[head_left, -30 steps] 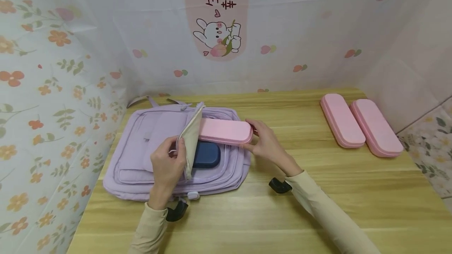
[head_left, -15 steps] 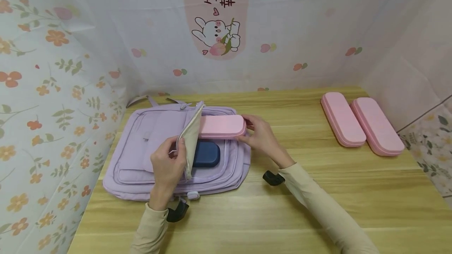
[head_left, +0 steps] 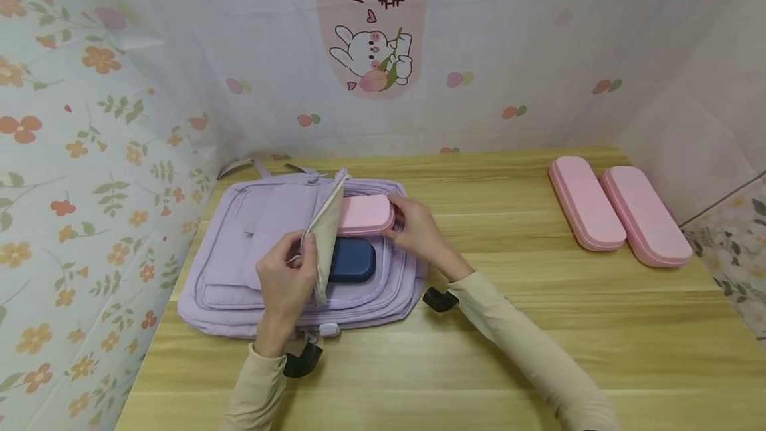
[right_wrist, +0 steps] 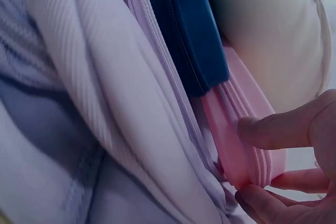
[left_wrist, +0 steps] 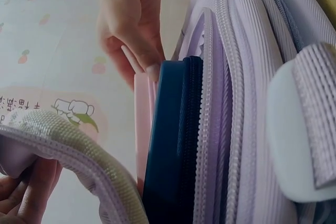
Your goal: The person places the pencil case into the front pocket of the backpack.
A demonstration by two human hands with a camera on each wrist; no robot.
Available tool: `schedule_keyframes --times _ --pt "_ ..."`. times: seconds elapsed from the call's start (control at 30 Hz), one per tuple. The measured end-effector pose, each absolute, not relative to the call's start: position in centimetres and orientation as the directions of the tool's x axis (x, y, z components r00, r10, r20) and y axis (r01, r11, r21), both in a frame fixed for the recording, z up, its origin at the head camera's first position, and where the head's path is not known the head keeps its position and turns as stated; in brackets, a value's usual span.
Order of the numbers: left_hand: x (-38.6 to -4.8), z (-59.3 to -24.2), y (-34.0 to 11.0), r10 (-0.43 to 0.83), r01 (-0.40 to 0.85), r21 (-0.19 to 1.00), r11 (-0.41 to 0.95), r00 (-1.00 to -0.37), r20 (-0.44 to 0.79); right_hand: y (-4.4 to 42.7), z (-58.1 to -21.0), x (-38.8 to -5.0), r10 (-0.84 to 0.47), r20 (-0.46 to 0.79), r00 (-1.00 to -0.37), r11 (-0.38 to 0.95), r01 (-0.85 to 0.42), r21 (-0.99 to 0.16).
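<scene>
A lilac backpack (head_left: 269, 218) lies flat, its front pocket flap (head_left: 326, 238) lifted by my left hand (head_left: 286, 281), which pinches the flap's edge. In the pocket a dark blue case (head_left: 354, 260) sits partly under the flap. Beside it, a pink case (head_left: 366, 213) reaches under the flap, its outer end gripped by my right hand (head_left: 419, 230). The right wrist view shows thumb and fingers around the zipped end of the pink case (right_wrist: 247, 124), beside the blue case (right_wrist: 194, 35). In the left wrist view the blue case (left_wrist: 170, 145) stands in front of the pink one.
Two more pink cases, one (head_left: 586, 203) beside the other (head_left: 645, 215), lie at the right back of the wooden table (head_left: 509, 364). Printed cloth (head_left: 509, 38) hangs behind and at the sides. A white buckle (head_left: 329, 330) lies at the bag's near edge.
My right hand has moved left, pushing the pink case further under the flap, so less of it shows. My left hand keeps its hold on the flap.
</scene>
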State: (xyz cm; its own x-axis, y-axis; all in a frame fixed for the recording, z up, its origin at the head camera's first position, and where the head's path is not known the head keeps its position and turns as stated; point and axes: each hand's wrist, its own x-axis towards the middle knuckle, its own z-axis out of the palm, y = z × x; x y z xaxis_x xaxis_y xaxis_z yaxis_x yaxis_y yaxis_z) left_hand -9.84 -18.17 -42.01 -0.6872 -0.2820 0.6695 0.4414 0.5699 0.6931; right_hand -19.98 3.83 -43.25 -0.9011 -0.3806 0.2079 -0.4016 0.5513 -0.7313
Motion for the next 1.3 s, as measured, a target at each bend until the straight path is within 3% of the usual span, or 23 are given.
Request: schedule_keyframes --times 0.8,1.03,1.3 --pt "-9.9 -42.3 -17.6 -0.249 0.438 0.694 0.572 -0.713 0.656 1.8 -44.7 -20.0 -0.427 0.223 -0.876 0.507 -0.437 -0.743" --pt "-9.9 -42.4 -17.6 -0.26 0.43 0.701 0.569 -0.714 0.65 2.3 -44.5 -19.6 -0.426 0.18 -0.886 0.469 -0.387 -0.794" --pt "-9.8 -42.5 -17.7 -0.261 0.426 0.697 0.577 -0.712 0.652 3.9 -43.5 -19.1 -0.42 0.225 -0.879 0.546 -0.443 -0.711"
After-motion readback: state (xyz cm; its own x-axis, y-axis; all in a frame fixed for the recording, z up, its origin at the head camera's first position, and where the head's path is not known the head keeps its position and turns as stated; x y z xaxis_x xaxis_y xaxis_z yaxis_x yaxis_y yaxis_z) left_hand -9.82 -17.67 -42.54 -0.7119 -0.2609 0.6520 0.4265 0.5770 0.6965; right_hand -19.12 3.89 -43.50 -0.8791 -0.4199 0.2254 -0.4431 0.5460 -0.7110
